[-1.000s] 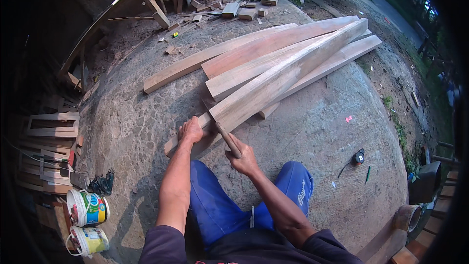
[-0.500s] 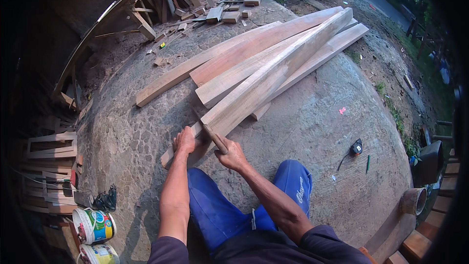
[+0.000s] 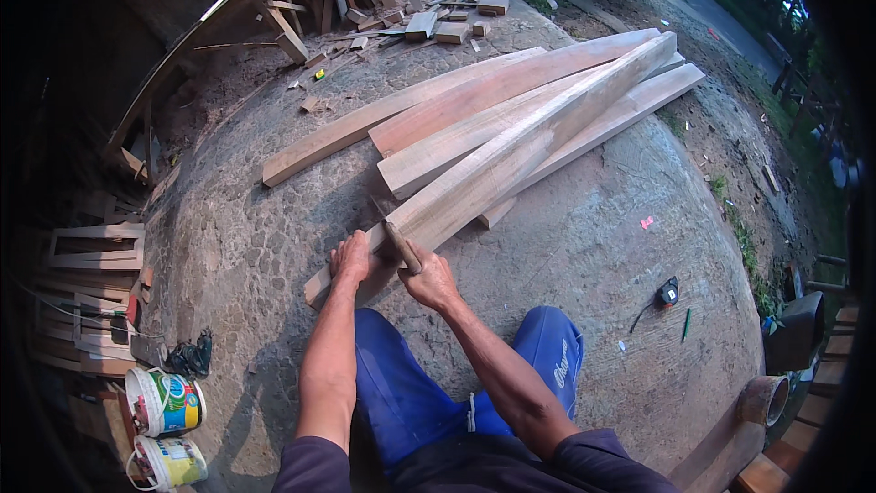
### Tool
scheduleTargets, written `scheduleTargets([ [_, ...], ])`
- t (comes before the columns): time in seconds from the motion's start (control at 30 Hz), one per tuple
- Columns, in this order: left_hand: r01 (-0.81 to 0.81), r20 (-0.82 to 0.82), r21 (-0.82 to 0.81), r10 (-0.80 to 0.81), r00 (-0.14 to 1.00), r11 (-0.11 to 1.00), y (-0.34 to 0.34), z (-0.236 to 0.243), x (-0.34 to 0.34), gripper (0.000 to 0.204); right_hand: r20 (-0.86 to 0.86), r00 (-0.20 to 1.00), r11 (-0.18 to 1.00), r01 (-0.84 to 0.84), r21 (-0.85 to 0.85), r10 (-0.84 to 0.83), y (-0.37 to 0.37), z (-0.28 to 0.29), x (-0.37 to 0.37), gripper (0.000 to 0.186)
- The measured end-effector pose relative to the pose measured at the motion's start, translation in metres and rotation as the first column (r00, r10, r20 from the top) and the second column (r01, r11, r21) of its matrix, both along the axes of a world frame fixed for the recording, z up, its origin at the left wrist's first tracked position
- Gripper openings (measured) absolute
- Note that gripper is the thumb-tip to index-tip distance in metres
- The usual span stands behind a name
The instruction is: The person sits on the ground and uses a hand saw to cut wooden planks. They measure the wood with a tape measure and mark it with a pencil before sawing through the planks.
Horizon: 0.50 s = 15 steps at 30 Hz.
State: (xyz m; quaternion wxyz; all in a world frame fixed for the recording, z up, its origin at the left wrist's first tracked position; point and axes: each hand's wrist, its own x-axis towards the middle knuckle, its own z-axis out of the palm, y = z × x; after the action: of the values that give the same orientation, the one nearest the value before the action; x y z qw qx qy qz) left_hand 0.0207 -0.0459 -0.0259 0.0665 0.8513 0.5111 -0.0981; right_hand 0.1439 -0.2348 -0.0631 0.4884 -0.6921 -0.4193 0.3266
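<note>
**Hands at the near end of the top plank**

While our left hand (image 3: pixel 351 256) lies pressed on the near end of the top plank (image 3: pixel 511 160), our right hand (image 3: pixel 431 281) is closed round a wooden tool handle (image 3: pixel 402 247) pointing toward eleven o'clock; we cannot see its head. We judge that we are working that plank end; the next stroke needs a steady brace. We count about five planks (image 3: pixel 474 96) fanning toward one o'clock, two paint tubs (image 3: pixel 166 400) at seven o'clock, one tape measure (image 3: pixel 668 292) at three o'clock.
</note>
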Motion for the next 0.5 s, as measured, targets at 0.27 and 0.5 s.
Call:
scheduleTargets([
  [0.27, -0.039, 0.098, -0.266, 0.067, 0.993, 0.963, 0.032, 0.018, 0.011, 0.088, -0.016, 0.999, 0.99, 0.034, 0.135, -0.032, -0.285, 0.092, -0.034, 0.074],
  [0.5, -0.065, 0.065, -0.018, 0.066, 0.996, 0.998, -0.012, 0.011, 0.003, 0.039, 0.074, 0.996, 0.988, 0.033, 0.15, -0.045, 0.018, 0.028, 0.006, 0.062],
])
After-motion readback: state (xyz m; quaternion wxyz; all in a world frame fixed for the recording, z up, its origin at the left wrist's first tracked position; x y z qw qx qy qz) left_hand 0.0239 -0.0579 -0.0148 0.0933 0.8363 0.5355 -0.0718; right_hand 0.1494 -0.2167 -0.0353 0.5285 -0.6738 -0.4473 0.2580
